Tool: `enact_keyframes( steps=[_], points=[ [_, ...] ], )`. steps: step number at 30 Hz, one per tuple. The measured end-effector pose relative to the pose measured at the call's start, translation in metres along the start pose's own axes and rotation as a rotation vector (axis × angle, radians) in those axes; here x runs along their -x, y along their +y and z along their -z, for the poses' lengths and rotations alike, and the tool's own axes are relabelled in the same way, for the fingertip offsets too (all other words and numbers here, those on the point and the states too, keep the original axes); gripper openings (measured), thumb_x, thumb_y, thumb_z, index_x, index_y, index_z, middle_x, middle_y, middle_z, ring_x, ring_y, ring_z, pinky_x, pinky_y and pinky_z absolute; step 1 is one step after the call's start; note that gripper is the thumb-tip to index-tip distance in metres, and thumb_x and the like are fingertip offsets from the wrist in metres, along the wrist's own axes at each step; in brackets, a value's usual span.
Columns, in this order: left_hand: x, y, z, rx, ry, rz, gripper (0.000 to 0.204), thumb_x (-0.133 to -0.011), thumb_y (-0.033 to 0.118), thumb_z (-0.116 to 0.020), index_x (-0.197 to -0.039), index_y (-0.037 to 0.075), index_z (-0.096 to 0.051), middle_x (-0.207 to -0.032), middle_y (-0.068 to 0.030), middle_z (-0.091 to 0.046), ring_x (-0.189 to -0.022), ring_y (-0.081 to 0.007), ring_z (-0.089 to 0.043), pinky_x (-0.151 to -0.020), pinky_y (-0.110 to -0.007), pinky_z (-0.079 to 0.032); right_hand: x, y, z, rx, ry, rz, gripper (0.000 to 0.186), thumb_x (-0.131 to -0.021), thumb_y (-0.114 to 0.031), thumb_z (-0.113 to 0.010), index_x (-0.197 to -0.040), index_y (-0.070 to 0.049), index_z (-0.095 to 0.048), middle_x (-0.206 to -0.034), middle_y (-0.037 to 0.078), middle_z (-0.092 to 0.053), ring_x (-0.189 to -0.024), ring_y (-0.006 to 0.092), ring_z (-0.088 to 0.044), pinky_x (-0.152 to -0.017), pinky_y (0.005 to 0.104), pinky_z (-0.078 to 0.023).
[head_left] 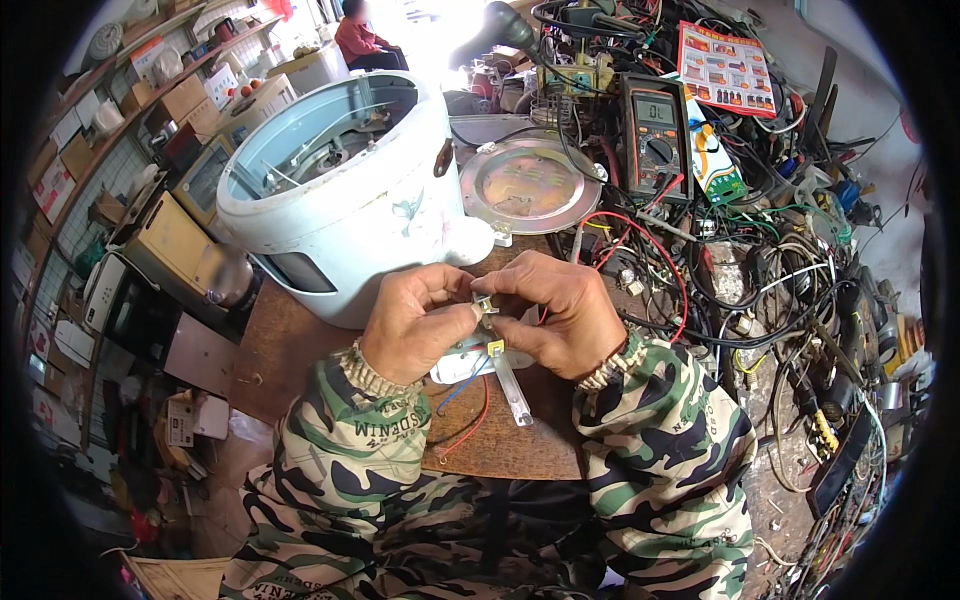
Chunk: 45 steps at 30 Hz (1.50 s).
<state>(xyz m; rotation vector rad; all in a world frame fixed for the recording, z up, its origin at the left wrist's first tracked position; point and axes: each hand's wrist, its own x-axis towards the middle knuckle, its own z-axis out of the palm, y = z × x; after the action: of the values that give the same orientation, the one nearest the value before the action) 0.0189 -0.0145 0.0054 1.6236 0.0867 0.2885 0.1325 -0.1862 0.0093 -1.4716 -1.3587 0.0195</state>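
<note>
My left hand [419,322] and my right hand [557,312] meet at the middle, both closed in a pinch on a small pale metal part [485,306]. Just below my fingers is a clear strip [514,398] with a yellow piece [496,347] at its top. A white plastic piece [452,366], partly hidden by my fingers, lies on the wooden board [275,355], with a blue wire [452,398] and a red wire [470,438] trailing below it.
A pale blue appliance housing [335,240] stands front-left of a round metal plate [528,185]. At right are a multimeter [656,130], red leads, tangled cables [760,300], tools and a printed sheet [728,68]. Cluttered shelves line the left. A seated person [362,40] is in the back.
</note>
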Motion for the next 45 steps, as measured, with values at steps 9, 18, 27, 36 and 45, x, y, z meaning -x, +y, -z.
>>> enact_keyframes(
  steps=[9,18,27,36,45],
  points=[
    [-0.001,-0.002,-0.002,0.048,-0.007,0.018,0.023,-0.085,0.003,-0.062,-0.105,-0.009,-0.062,-0.092,-0.0080,-0.068,-0.079,-0.0074,-0.062,-0.070,-0.022,-0.051,0.003,0.001,-0.001,0.030,0.036,0.018,0.036,-0.073,-0.002,-0.075,-0.108,-0.003,-0.069,-0.090,0.014,-0.066,-0.080,0.0312,-0.068,-0.069,0.0357,-0.054],
    [-0.002,-0.003,-0.001,0.047,-0.035,0.018,0.023,-0.086,0.003,-0.063,-0.105,-0.009,-0.062,-0.094,-0.0085,-0.068,-0.080,-0.0080,-0.063,-0.071,-0.022,-0.052,0.003,0.001,0.002,0.037,0.032,0.030,0.034,-0.071,-0.003,-0.076,-0.104,-0.002,-0.069,-0.090,0.015,-0.066,-0.081,0.0336,-0.068,-0.068,0.0372,-0.053],
    [-0.002,-0.006,-0.001,0.081,-0.017,0.033,0.023,-0.086,0.003,-0.063,-0.105,-0.009,-0.062,-0.093,-0.0082,-0.068,-0.079,-0.0077,-0.063,-0.070,-0.022,-0.051,0.004,0.005,0.000,0.066,0.052,0.093,0.033,-0.071,-0.003,-0.077,-0.103,0.000,-0.070,-0.089,0.016,-0.066,-0.080,0.0341,-0.067,-0.068,0.0373,-0.053],
    [-0.001,-0.003,0.000,0.097,0.001,0.028,0.025,-0.086,0.004,-0.063,-0.107,-0.010,-0.062,-0.095,-0.0098,-0.069,-0.080,-0.0096,-0.064,-0.073,-0.023,-0.052,0.003,0.006,-0.001,-0.200,0.026,-0.147,0.032,-0.076,0.001,-0.074,-0.107,0.002,-0.069,-0.084,0.011,-0.067,-0.075,0.0190,-0.068,-0.068,0.0314,-0.054],
    [-0.002,-0.005,0.002,0.129,-0.022,0.046,0.027,-0.086,0.005,-0.065,-0.107,-0.011,-0.062,-0.097,-0.0114,-0.069,-0.082,-0.0113,-0.065,-0.076,-0.025,-0.053,0.004,0.009,-0.002,-0.410,0.052,-0.315,0.019,-0.083,0.008,-0.069,-0.102,0.003,-0.070,-0.084,0.005,-0.069,-0.078,0.0087,-0.065,-0.068,0.0258,-0.054]
  ],
)
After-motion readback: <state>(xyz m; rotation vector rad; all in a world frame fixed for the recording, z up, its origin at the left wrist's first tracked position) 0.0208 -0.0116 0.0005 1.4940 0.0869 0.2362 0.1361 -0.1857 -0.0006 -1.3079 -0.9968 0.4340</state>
